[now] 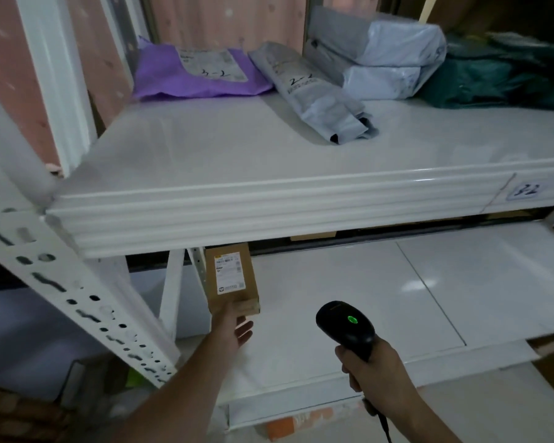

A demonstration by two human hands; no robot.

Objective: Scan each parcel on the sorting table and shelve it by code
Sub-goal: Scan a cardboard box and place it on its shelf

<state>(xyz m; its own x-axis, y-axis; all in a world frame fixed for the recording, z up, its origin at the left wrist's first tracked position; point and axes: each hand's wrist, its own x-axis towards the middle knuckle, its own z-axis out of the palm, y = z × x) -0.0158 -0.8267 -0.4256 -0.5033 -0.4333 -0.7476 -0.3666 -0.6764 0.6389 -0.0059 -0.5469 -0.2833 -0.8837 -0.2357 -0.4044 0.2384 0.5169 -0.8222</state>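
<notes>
Lower shelf (349,298): 1 brown box (231,279), label too small to read; left hand (235,327) fingers straight, touching its near end. Right hand (370,367) grips black scanner (346,327), green light on. Upper shelf (237,174) tag "3-2"; purple bag (186,75) "3-2", grey bag (311,91) "2-2".

A pink curtain (224,17) with a faint dotted pattern hangs behind the rack, and more of it shows at the far left beside a white vertical frame (56,78). Low on the left, under dim light, sits a brown woven basket (20,414). An orange item (296,425), too blurred to identify, lies on the pale floor (480,407) at the bottom.
</notes>
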